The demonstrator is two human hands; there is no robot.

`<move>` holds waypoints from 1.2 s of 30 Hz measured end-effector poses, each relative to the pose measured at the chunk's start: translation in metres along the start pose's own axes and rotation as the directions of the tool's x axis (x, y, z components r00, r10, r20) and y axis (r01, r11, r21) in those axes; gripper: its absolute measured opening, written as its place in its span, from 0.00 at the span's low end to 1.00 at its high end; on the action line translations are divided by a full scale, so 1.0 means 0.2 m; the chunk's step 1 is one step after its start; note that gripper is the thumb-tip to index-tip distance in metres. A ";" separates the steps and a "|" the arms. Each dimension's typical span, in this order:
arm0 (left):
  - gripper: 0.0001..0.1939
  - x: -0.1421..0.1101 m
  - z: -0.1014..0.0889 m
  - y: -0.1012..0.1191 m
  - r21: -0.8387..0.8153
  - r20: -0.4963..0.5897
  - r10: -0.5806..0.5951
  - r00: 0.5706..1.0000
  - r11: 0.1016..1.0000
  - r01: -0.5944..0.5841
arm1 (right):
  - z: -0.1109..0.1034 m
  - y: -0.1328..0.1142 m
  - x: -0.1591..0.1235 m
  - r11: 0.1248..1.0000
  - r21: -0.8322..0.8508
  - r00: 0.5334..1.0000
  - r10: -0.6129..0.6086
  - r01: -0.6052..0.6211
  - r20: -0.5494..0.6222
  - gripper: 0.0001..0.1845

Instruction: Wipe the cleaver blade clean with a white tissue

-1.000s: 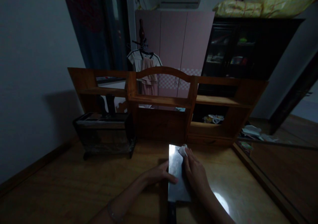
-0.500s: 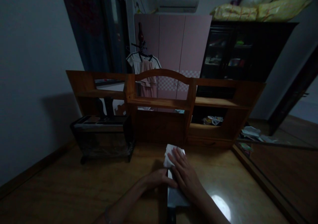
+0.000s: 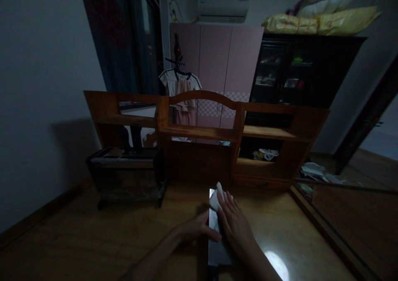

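A cleaver (image 3: 218, 252) with a broad, shiny blade lies in front of me, its dark handle (image 3: 213, 272) pointing toward me. My left hand (image 3: 199, 228) grips the blade from its left edge, thumb across the face and the other fingers mostly hidden. Flat over the blade's far right part, my right hand (image 3: 234, 223) presses a crumpled white tissue (image 3: 215, 200) against it. The tissue sticks out past the fingertips and is partly covered by them. Bare metal shows at the blade's far left corner.
A black knife block (image 3: 127, 175) with dark handles (image 3: 135, 138) upright in it stands at the left on the wooden tabletop (image 3: 149, 235). Along the back runs a wooden shelf unit (image 3: 199, 133). A raised wooden edge (image 3: 320, 227) borders the right side.
My right hand has shifted slightly right with the tissue, which has bunched up and uncovered the blade's far left corner. My left hand keeps its hold. The view has tilted up a little.
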State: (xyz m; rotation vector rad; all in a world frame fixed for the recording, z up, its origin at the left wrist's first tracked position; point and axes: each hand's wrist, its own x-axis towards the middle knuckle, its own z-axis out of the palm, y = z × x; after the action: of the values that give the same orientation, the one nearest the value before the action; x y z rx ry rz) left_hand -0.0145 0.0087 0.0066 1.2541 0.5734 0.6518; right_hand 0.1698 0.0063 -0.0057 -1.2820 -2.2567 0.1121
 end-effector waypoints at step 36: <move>0.42 0.01 -0.02 -0.04 -0.029 0.011 -0.009 1.000 1.000 0.009 | 0.04 0.09 -0.01 0.948 0.310 0.987 0.109 -0.069 -0.116 0.27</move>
State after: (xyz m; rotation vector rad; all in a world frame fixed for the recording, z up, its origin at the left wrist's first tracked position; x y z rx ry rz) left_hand -0.0148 0.0117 -0.0013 1.2262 0.5584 0.6435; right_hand 0.1793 0.0161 -0.0195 -1.1869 -1.9772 0.3834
